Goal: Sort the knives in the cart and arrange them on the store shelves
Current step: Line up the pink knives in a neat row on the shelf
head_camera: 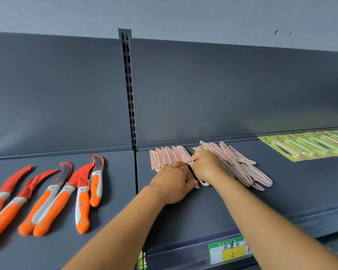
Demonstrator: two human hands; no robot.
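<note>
Knives lie sorted by kind along a dark grey store shelf (242, 201), which spans the whole width of the view in two bays split by a slotted upright (129, 90), with a tall grey back panel (232, 90) behind it. On the left bay, the orange-handled curved knives (53, 199) are spread out side by side, their hooked blades wrapped in red covers and pointing toward the back. At the far right, a row of green carded knives (304, 146) overlaps like tiles along the rear of the shelf. Between these, on the right bay, the pink sheathed knives sit in two groups: a loose pile (240, 168) heaped to the right of the hands, and a neat row (168, 155) lined up side by side just left of it, sheath tips toward the back panel. The left hand (172, 182) lies palm down over the handles of that neat row, fingers curled onto them. The right hand (206, 165), touching the left one, has its fingers curled around a pink knife (204, 183) at the edge of the pile, with only the handle end showing below the palm. A green and yellow price label (228, 250) with handwriting sits in the front rail of the shelf.
</note>
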